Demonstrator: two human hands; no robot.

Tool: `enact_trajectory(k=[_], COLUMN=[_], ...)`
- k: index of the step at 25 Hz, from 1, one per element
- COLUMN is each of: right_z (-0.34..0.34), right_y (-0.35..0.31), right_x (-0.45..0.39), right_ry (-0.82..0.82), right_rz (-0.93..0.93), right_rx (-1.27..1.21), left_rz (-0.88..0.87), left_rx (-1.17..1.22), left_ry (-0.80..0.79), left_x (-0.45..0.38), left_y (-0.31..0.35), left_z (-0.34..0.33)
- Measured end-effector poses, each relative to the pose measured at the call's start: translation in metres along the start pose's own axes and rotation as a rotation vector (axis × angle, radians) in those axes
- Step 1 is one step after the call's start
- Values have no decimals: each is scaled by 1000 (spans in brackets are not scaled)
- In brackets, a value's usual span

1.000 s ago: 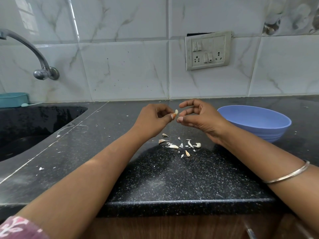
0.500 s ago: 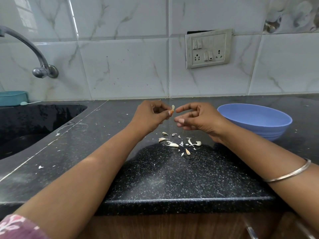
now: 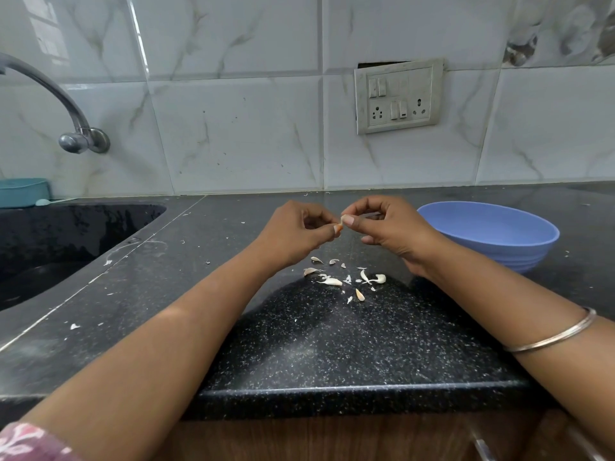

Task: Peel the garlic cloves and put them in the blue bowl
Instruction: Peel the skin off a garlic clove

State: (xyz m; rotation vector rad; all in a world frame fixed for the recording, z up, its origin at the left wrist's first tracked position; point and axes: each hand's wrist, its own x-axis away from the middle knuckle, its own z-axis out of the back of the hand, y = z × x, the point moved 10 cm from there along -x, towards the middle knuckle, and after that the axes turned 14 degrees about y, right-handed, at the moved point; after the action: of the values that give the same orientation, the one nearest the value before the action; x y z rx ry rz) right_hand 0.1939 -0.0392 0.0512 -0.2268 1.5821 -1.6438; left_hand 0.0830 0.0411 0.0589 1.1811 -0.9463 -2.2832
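Two forearms run up from the near edge of the black speckled counter [image 3: 332,344] — I note a metal bangle [image 3: 552,334] on the right one and a patterned sleeve [image 3: 30,440] at the left. Beyond the counter's front lip lies a scatter of garlic skins [image 3: 342,279], pale flakes and curls, loose on the stone directly under the hands.

Above that scatter the left hand [image 3: 296,234] has its fingers curled in, thumb and fingertip pinched on a small garlic clove [image 3: 338,227]. The right hand [image 3: 389,227] meets it, thumb and forefinger closed on the same clove or on its skin; I cannot tell which at this size. The clove is held in the air between the two hands, clear of the counter.

My judgement of the step: peeling is under way. To do it well I would keep the left pinch firm on the body and let the right nail lift the skin from the tip, pulling in strips — not squeezing, which risks the clove slipping out.

Just beside the right hand, farther back, stands the blue bowl [image 3: 519,251]; its inside is only partly visible, and I see no cloves there. At the far left are the sink [image 3: 66,241] and tap [image 3: 76,134], and on the tiled wall a switch plate [image 3: 397,96].
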Motion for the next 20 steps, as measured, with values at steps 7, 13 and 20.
enact_trajectory(k=[7,13,20], right_z=[-6,-12,-20], right_y=[5,6,0], right_x=[1,2,7], right_ry=[-46,-115,-219], right_rz=[-49,-70,-69], right_rx=[-43,-108,-212], left_rz=[-4,30,155], left_rx=[1,48,195], left_ry=[15,-16,-43], left_x=[-1,0,2], left_y=[0,1,-5], left_z=[1,-1,-3])
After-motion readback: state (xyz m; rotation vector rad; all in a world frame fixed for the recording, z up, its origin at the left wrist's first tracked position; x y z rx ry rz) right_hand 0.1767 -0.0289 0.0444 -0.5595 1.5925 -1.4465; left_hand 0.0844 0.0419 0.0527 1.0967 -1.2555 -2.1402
